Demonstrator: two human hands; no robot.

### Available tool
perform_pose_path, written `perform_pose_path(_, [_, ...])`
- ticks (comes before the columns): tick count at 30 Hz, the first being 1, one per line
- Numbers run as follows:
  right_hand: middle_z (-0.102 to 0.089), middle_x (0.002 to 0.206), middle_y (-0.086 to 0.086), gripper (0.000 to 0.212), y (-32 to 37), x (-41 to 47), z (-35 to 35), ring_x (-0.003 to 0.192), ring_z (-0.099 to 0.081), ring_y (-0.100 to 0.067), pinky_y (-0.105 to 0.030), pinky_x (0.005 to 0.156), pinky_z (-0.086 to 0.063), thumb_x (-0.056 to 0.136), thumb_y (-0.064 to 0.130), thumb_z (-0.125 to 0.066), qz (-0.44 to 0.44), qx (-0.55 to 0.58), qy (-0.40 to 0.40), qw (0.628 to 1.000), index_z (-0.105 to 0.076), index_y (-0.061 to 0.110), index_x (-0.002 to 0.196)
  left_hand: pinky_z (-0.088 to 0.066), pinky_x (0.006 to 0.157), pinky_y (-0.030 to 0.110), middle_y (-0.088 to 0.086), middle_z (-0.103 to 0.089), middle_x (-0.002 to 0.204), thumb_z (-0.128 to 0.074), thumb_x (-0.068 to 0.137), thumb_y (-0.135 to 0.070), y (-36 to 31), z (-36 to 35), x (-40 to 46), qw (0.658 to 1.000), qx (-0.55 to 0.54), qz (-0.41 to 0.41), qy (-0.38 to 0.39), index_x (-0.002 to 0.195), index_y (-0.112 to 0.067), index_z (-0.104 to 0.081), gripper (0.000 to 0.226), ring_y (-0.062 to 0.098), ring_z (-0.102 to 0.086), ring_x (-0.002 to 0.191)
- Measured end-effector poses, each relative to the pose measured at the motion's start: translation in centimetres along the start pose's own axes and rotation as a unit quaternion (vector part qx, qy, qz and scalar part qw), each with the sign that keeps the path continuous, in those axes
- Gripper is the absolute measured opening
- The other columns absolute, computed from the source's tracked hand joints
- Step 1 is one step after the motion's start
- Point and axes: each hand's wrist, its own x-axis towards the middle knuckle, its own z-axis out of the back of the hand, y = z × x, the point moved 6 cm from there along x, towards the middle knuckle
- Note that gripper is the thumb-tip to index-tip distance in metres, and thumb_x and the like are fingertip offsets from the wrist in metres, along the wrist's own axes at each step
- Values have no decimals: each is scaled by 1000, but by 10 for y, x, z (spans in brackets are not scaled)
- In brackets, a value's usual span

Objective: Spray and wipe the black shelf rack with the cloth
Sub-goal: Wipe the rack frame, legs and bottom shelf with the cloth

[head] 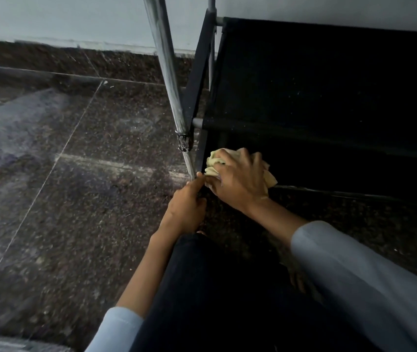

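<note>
Right hand (238, 177) lies palm-down on cloth (269, 176), fingers bent over the crumpled yellow wad, pressing it onto the lowest black tier of rack (329, 80) at its front left corner. Cloth bunches out past the fingertips on the left and sticks out as a flap on the right, by the tier's front bar. Left hand (185, 204) just beside it, touching or nearly so, fingers curled round the bottom of pole (163, 62), thumb up along it. Pole is chrome, runs tilted from top of view down to the hand, ribbed joint partway down. Rack: black fabric tiers stepped toward the wall, grey end tubes, dark side brace crossing behind the pole. Upper tier sits above and behind the cloth, dusty specks on it. Both forearms bare, light sleeves (370, 283) pushed up. Dark trouser knee (210, 288) between the arms. Floor (62, 199) dark speckled stone with pale grout lines, glossy patches on left. Pale wall (49, 16) behind, dark skirting under it.
</note>
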Motion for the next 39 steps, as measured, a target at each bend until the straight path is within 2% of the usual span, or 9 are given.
perform_pose_path(6, [-62, 112, 0, 44, -35, 42, -23, 106, -57, -31, -45, 93, -43, 82, 62, -51, -136, 186, 171, 958, -61, 23, 99, -36, 106, 39, 12, -42, 146, -54, 89, -9, -2, 3, -1, 1000, 13, 8, 9, 146, -11, -33, 60, 31, -41, 133])
perform_pose_path(9, [-66, 108, -5, 44, -59, 32, -6, 101, -60, -31, -42, 88, -48, 85, 62, -52, -185, 271, 118, 937, -64, 22, 96, -35, 105, 35, 12, -44, 145, -54, 88, -9, -1, 4, 2, 1000, 25, 6, 7, 145, -12, -34, 61, 30, -42, 132])
perform_pose_path(11, [-63, 118, -1, 40, -61, 7, 8, 104, -57, -30, -42, 88, -45, 88, 59, -51, -200, 189, 69, 959, -67, 25, 101, -35, 105, 34, 10, -42, 147, -55, 87, -10, 0, 6, 3, 1000, 25, 13, 5, 146, -12, -34, 63, 28, -42, 132])
perform_pose_path(17, [-60, 121, 14, 31, -9, -35, 8, 106, -54, -30, -45, 81, -40, 72, 53, -71, 22, -41, -14, 999, -72, 30, 92, -40, 99, 36, 8, -43, 146, -57, 88, -14, 3, 13, 1, 999, 17, 33, -19, 144, -15, -38, 59, 29, -48, 127])
perform_pose_path(20, [-61, 114, 11, 26, -3, -10, 10, 96, -54, -30, -44, 80, -38, 78, 47, -67, -9, -36, 19, 999, -74, 24, 87, -37, 103, 35, 6, -37, 150, -59, 88, -18, 4, 21, 4, 998, 8, 51, -22, 145, -14, -35, 62, 28, -45, 130])
perform_pose_path(27, [-57, 115, 5, 34, -26, 32, -10, 109, -52, -30, -51, 98, -32, 84, 47, -63, -137, 75, 135, 979, -59, 22, 108, -31, 107, 30, 4, -34, 152, -58, 87, -10, 2, 27, 7, 998, 15, 64, -21, 145, -13, -36, 62, 24, -36, 137])
perform_pose_path(31, [-53, 123, 7, 33, -27, 25, -10, 107, -51, -29, -45, 92, -34, 86, 47, -61, -125, 80, 92, 985, -66, 25, 110, -31, 107, 29, 4, -33, 152, -59, 86, -9, 3, 29, 7, 998, 9, 61, -16, 145, -12, -36, 63, 24, -36, 137])
perform_pose_path(36, [-67, 114, -10, 31, -78, 6, 7, 111, -57, -33, -44, 95, -43, 91, 45, -54, -392, 228, -26, 891, -69, 19, 99, -31, 108, 30, 4, -31, 153, -62, 85, -10, 4, 28, 6, 997, -9, 70, -5, 146, -11, -33, 67, 23, -35, 137])
perform_pose_path(39, [-66, 115, -7, 33, -69, 4, 29, 111, -55, -34, -45, 95, -40, 92, 48, -51, -316, 171, -26, 933, -68, 22, 105, -40, 103, 40, 12, -40, 146, -59, 87, -10, 1, 23, 11, 996, 35, 81, 10, 149, -13, -24, 71, 31, -44, 129])
